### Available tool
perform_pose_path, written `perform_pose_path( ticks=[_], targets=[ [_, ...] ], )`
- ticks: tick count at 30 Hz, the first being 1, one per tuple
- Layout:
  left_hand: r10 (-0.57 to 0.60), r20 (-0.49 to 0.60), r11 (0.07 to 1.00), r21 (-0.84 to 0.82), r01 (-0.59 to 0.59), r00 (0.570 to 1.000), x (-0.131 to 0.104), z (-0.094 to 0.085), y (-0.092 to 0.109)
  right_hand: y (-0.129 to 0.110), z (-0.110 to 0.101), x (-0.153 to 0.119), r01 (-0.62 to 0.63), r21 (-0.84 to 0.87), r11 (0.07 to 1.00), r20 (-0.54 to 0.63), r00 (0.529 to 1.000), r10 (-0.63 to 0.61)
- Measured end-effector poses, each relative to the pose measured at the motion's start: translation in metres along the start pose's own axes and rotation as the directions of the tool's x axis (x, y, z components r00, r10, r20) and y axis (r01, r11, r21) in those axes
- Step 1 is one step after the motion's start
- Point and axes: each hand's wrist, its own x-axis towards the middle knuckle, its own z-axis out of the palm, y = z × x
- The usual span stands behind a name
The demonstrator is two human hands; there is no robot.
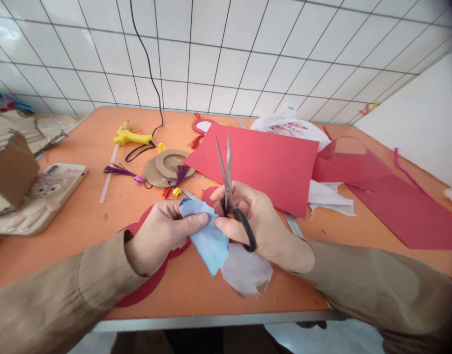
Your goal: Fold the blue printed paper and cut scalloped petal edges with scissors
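A piece of light blue cloth (210, 241) is pinched in my left hand (163, 233), thumb on top. My right hand (253, 214) has black-handled scissors (228, 184) hooked on its fingers, blades pointing up and slightly apart, while its thumb and fingertips touch the cloth's right edge. Below the hands a whitish frayed piece of cloth (248, 270) lies on the table. A red paper shape (150, 287) with curved edges lies partly hidden under my left hand and sleeve.
Red card sheets (262, 162) and a white plastic bag (292, 128) lie behind and right on the orange table (189, 307). Left are a yellow glue gun (132, 136), cardboard rings (166, 167), a purple tassel (120, 170), a phone (45, 196) and a cardboard box (14, 172).
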Motion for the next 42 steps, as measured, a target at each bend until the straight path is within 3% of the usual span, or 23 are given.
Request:
perform_pose_path(
  ticks=[5,12,21,26,29,32,37,39,42],
  targets=[
    [0.048,0.026,0.999,-0.015,-0.047,0.999,-0.001,0.001,0.001,0.001,-0.001,0.000,0.004,0.006,1.000,0.005,1.000,-0.005],
    [0.013,-0.006,0.999,0.033,-0.013,1.000,-0.001,-0.008,-0.005,0.001,-0.002,0.002,-0.001,-0.025,1.000,-0.017,1.000,0.000],
    [0.153,0.069,0.986,0.051,-0.157,0.986,-0.001,-0.004,-0.002,0.000,-0.003,0.003,0.003,-0.013,1.000,-0.026,1.000,-0.003],
    [0.116,0.021,0.993,0.030,-0.117,0.993,-0.001,-0.004,-0.002,0.001,-0.002,0.002,0.013,-0.025,1.000,-0.020,1.000,-0.013],
    [0.055,0.006,0.998,0.000,-0.055,0.998,-0.002,-0.003,-0.001,0.001,-0.006,0.002,0.006,0.014,1.000,0.035,0.999,-0.006],
    [0.018,0.060,0.999,-0.040,-0.015,0.998,-0.003,-0.002,0.001,-0.005,-0.015,0.003,-0.038,0.027,0.999,0.176,0.984,0.032],
    [0.014,0.105,0.998,-0.062,-0.007,0.994,-0.005,-0.002,0.003,-0.027,-0.031,0.006,0.052,-0.143,0.988,0.364,0.932,0.004],
    [0.022,0.122,0.998,-0.056,-0.016,0.992,-0.005,-0.002,0.004,-0.032,-0.032,0.006,0.044,-0.184,0.982,0.371,0.928,0.028],
    [0.035,0.127,0.998,-0.063,-0.027,0.991,-0.005,-0.001,0.005,-0.029,-0.029,0.005,0.002,-0.143,0.990,0.260,0.965,0.036]
  ],
)
